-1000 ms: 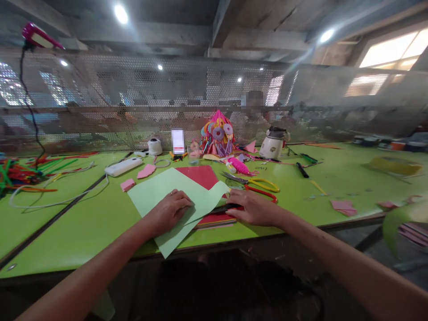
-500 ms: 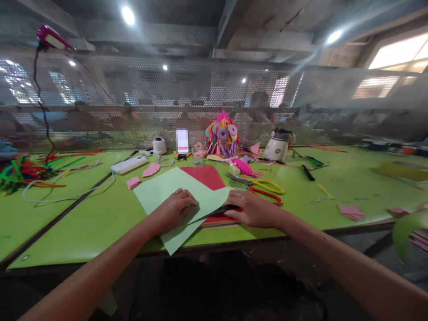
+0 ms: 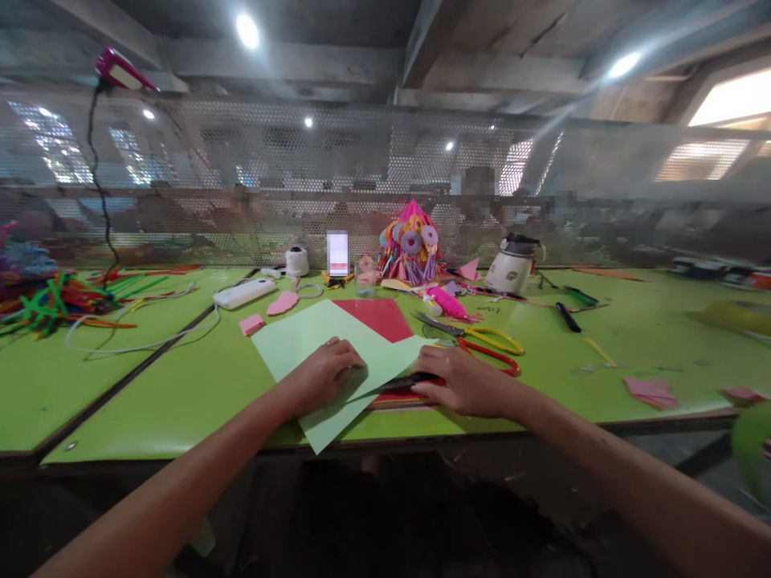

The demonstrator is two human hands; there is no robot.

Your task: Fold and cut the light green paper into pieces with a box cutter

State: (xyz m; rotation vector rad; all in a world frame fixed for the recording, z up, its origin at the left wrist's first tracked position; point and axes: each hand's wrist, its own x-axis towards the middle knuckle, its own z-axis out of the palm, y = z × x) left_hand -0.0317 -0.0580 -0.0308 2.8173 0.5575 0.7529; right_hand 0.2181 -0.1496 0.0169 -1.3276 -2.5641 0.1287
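One left hand (image 3: 331, 373), one right hand (image 3: 463, 384), one mint sheet (image 3: 313, 333), two scissors (image 3: 413, 380). From the hands: two pink scraps (image 3: 283, 303) at ten o'clock, one spool (image 3: 296, 262) and one phone (image 3: 338, 253) at eleven, one kettle (image 3: 509, 269) at two.

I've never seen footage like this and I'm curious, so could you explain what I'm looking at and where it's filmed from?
There's no machine here, just a person's two bare hands. The view comes from a camera worn on the person's head, looking forward and down. The left hand rests on pale green paper. The right hand holds a dark tool, apparently scissors, partly hidden. Around them on the green table are red paper, pink scraps, a tasselled decoration and a white jug.
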